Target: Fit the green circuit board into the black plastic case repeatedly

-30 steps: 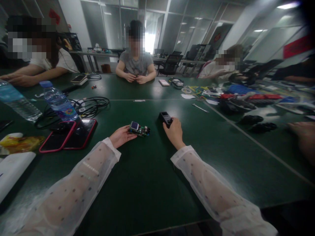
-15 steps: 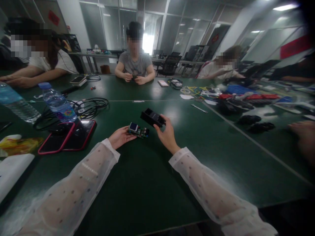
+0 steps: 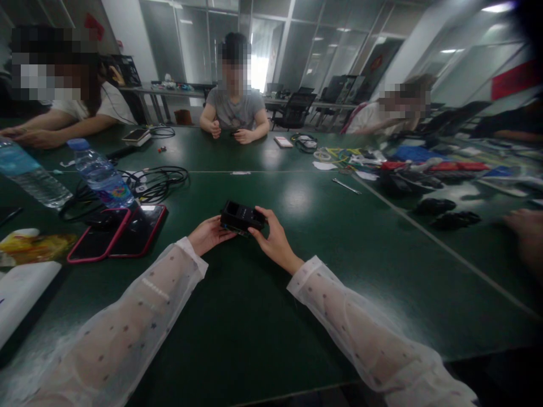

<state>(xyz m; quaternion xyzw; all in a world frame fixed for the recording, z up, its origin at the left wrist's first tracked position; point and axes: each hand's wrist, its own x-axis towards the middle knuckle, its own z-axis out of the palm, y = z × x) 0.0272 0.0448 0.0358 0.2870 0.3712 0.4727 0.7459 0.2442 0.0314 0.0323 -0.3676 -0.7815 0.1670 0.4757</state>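
Note:
My right hand [image 3: 274, 234] grips the right end of a black plastic housing [image 3: 244, 215] with a rectangular cutout at its left end. Directly beneath it is a green circuit board [image 3: 237, 230], of which only the lower edge shows. My left hand [image 3: 211, 234] holds the board from the left, its fingers reaching under it. The housing covers the board's small screen. Whether the two parts are seated together or merely touching, I cannot tell.
On the left lie two red-edged phones [image 3: 138, 230], tilted water bottles [image 3: 102, 178], a black cable coil [image 3: 163, 183] and a yellow packet [image 3: 38, 246]. A metal wrench-like tool [image 3: 347, 186] and cluttered cables [image 3: 352, 158] are to the right. Co-workers sit around the green table [image 3: 254, 316].
My right hand has moved left and slightly down, carrying the black housing over the circuit board. The board's screen was visible before and is now covered. My left hand has stayed nearly in place.

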